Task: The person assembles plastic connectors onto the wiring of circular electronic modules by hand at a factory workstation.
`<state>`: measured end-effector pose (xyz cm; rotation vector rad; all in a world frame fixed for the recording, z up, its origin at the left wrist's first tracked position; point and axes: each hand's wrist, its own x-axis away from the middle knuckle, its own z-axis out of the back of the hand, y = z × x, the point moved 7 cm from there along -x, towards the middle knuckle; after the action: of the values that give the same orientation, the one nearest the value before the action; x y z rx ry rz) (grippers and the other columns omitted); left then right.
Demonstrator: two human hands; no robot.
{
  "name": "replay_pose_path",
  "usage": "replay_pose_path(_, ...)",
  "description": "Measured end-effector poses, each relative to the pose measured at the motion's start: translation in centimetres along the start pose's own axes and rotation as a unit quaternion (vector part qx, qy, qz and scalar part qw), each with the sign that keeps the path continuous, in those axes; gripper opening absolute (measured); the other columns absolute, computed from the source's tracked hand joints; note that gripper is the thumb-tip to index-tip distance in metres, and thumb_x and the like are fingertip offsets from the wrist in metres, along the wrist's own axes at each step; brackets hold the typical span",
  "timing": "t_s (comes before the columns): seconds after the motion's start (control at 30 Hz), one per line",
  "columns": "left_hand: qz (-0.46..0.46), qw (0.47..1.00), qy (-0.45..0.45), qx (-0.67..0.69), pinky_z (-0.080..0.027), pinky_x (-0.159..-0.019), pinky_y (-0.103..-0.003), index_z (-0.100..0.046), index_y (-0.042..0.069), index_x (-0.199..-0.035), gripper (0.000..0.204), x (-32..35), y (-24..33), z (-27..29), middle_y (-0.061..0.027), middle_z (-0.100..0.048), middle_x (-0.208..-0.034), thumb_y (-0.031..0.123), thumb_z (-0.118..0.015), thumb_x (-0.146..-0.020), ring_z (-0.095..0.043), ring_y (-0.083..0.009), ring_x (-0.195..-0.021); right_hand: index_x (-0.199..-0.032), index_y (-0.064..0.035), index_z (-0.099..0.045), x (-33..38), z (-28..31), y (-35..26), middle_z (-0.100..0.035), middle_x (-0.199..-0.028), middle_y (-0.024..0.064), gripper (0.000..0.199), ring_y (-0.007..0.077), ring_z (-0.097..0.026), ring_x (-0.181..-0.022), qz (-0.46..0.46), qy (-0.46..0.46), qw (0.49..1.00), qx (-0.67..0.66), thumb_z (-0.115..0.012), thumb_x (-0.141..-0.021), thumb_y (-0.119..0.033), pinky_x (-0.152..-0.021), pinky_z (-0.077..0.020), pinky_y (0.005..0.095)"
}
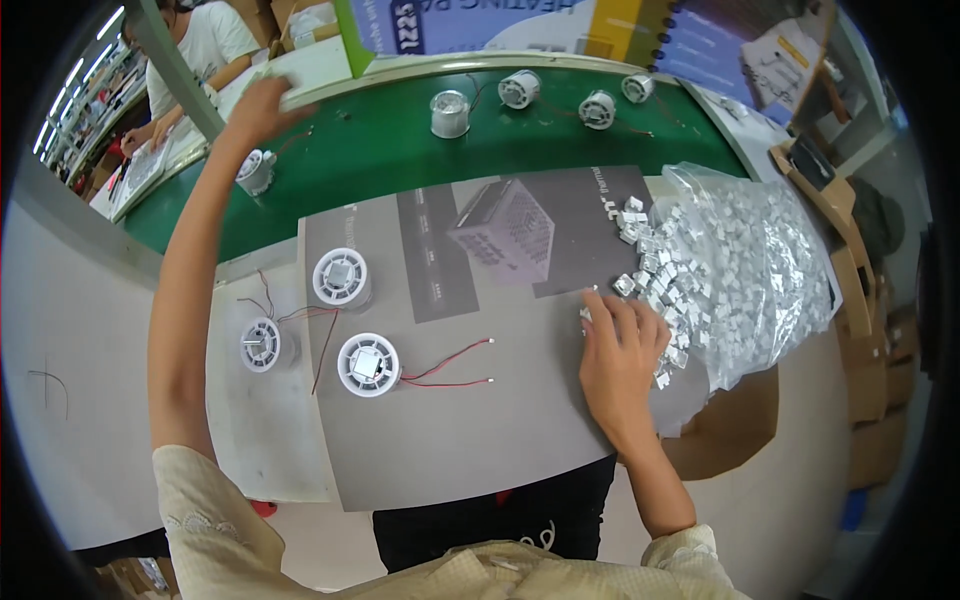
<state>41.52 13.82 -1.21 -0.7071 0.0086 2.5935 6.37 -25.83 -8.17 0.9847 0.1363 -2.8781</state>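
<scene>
My left hand [262,110] is stretched out over the green conveyor belt, slightly blurred, its fingers apart and holding nothing I can see. Just below it on the belt sits a white round unit [256,172] with thin wires. My right hand [622,352] is low over the grey printed sheet [450,440], beside a heap of small white square parts [668,285]. Its thumb and forefinger close on one small white square part [585,314], mostly hidden by the fingers. To the left stand three white round housings [368,365], [341,277], [262,345]; red wires trail from the nearest.
A clear plastic bag [765,275] full of the same small parts spills onto the sheet's right side. Several more white units [450,114] rest on the green belt [390,135]. Printed cardboard [480,28] stands behind it. Another person [195,50] works at the far left.
</scene>
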Motion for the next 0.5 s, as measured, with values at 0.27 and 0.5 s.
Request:
replay_pose_path(0.27, -0.113, 0.979, -0.068, 0.158, -0.050, -0.095, -0.049, -0.065, -0.002, -0.117, 0.082, -8.1, 19.6, -9.5, -0.0270, -0.066, -0.113, 0.071, -0.066, -0.079, -0.063, -0.0425, -0.110, -0.116, -0.0039, -0.068, 0.9, -1.4, -4.8, -0.064, -0.108, 0.0114, 0.038, 0.0318, -0.059, -0.097, 0.125, -0.028, 0.980, -0.154, -0.070, -0.078, 0.004, -0.084, -0.0499, 0.0415)
replay_pose_path(0.5, -0.031, 0.985, -0.109, 0.132, -0.057, -0.082, -0.047, -0.065, 0.005, -0.116, 0.049, -9.1, 17.9, -10.8, -0.0247, -0.069, -0.107, 0.042, -0.066, -0.083, -0.068, -0.0424, -0.097, -0.114, -0.0042, -0.069, 0.5, -1.7, -4.0, -0.064, -0.106, 0.0106, 0.037, 0.0305, -0.060, -0.094, 0.092, -0.029, 0.970, -0.224, -0.069, -0.078, 0.004, -0.080, -0.0505, 0.0395)
